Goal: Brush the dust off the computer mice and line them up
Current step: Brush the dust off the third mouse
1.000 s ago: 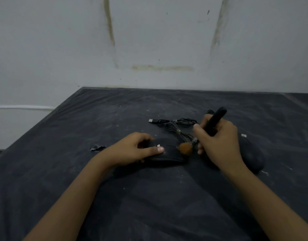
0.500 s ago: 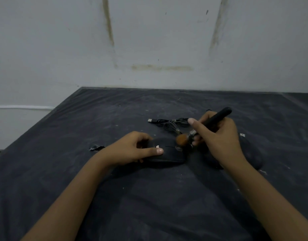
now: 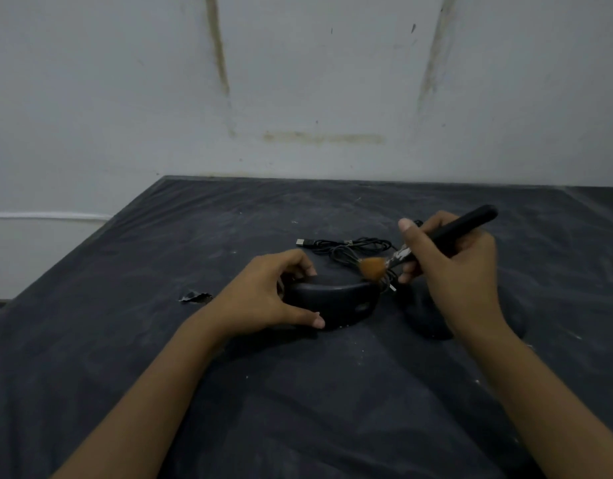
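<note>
We find the left hand point(image 3: 263, 299) gripping the first mouse point(image 3: 336, 300), fingers point(image 3: 307, 269) curled over its far edge and thumb at its near edge, so that it is tipped up on the dusty tabletop point(image 3: 298, 392). Just behind that mouse lies a bundled cable point(image 3: 350, 245). The brush point(image 3: 446, 231) rests its orange bristles point(image 3: 371, 267) on the mouse's right end. The right hand point(image 3: 460, 271) pinches the handle, forefinger straight. A second mouse point(image 3: 424, 321) lies right of the first, partly hidden under the wrist. We judge brushing under way, the second mouse's condition unclear, and lining up not yet done.
</note>
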